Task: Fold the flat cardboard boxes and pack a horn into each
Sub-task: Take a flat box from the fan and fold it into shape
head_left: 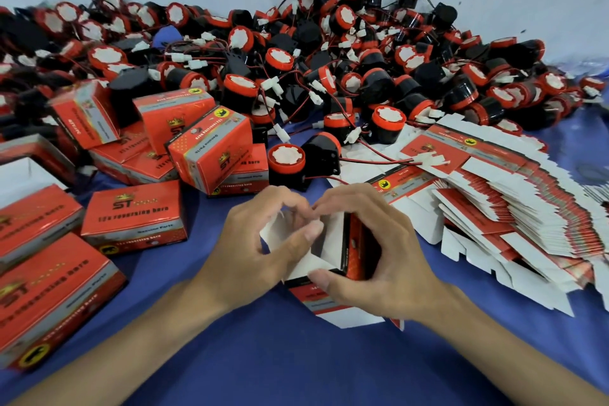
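Note:
A half-folded red and white cardboard box (333, 250) stands open-topped on the blue cloth in front of me. My left hand (260, 250) holds its left side, thumb pressing on a white inner flap. My right hand (372, 247) grips its right red wall, thumb at the near corner. The fingertips of both hands meet above the box's far edge. Just behind it lies a black horn with a red rim (286, 165), its red and black wire running right. A fanned stack of flat boxes (514, 204) lies to the right.
A big heap of loose horns (329, 53) with tangled wires fills the back up to the grey wall. Several closed red boxes (131, 217) lie at the left, some piled up. Blue cloth (290, 356) covers the table near me.

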### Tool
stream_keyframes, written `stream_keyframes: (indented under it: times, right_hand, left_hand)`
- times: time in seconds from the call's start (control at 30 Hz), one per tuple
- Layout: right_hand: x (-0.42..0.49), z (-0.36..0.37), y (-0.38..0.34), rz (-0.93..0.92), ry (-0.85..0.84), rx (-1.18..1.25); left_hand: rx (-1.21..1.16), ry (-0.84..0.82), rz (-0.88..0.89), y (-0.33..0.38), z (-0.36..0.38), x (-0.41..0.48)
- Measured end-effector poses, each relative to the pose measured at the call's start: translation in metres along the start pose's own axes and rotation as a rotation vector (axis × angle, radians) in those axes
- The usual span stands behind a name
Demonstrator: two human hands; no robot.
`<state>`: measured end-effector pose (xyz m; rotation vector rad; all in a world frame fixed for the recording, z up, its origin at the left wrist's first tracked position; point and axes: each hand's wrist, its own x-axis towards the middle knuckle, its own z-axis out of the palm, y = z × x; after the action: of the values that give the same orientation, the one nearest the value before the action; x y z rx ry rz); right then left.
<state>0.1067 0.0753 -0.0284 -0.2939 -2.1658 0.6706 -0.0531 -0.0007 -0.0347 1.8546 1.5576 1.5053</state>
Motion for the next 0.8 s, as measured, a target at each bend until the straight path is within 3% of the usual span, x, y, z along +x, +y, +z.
stream_keyframes:
  times: [0.27, 0.37, 0.57, 0.7, 0.8]
  right_hand:
    - [0.001, 0.004, 0.0, -0.046, -0.024, -0.096]
    - [0.0, 0.003, 0.002, -0.061, -0.024, -0.084]
    - [0.0, 0.0, 0.004, -0.117, 0.018, -0.002]
    - [0.002, -0.003, 0.004, -0.279, 0.109, -0.018]
    - [0.001, -0.001, 0.005, -0.359, 0.162, -0.018]
  left_hand:
    - [-0.326, -0.226, -0.217, 0.001, 0.014, -0.011]
    - [-0.279, -0.029, -0.169, 0.009, 0.027, 0.001]
    - [-0.626, -0.084, -0.356, 0.005, 0.029, 0.003]
    - [-0.739, -0.248, -0.612, 0.003, 0.021, -0.002]
    - [-0.906, -0.379, -0.695, 0.007, 0.015, -0.01]
